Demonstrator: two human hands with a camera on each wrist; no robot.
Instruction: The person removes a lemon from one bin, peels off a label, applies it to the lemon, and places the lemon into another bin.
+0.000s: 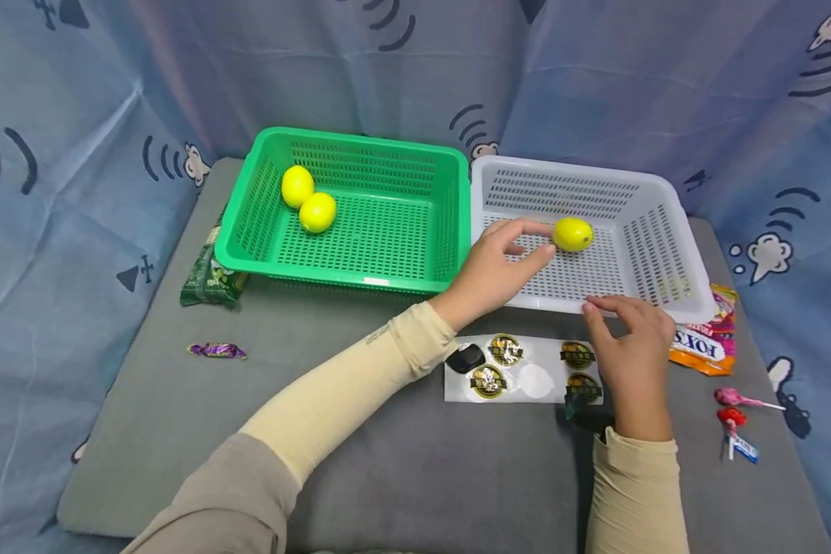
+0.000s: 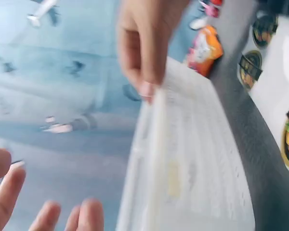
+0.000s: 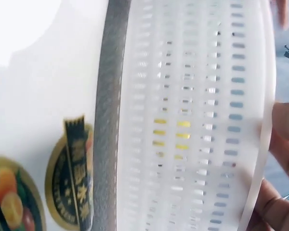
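Observation:
A yellow lemon (image 1: 572, 235) lies in the white plastic basket (image 1: 695, 288); some yellow shows through the slots in the right wrist view. My left hand (image 1: 502, 265) reaches over the basket's front rim, fingers spread, with index fingertip and thumb right beside the lemon. In the left wrist view its fingers (image 2: 9, 195) stand apart and hold nothing. My right hand (image 1: 633, 350) pinches the front rim of the white basket between thumb and fingers, as the right wrist view also shows. Two more lemons (image 1: 317, 212) sit together in the green basket (image 1: 342, 277) to the left.
Before the white basket lies a sheet of round fruit stickers (image 1: 524, 369). A Fox's candy bag (image 1: 706, 342) and lollipops (image 1: 734, 398) are at the right. A green snack packet (image 1: 211, 277) and a purple wrapped candy (image 1: 217, 351) lie left. Patterned blue cloth (image 1: 360, 77) hangs behind.

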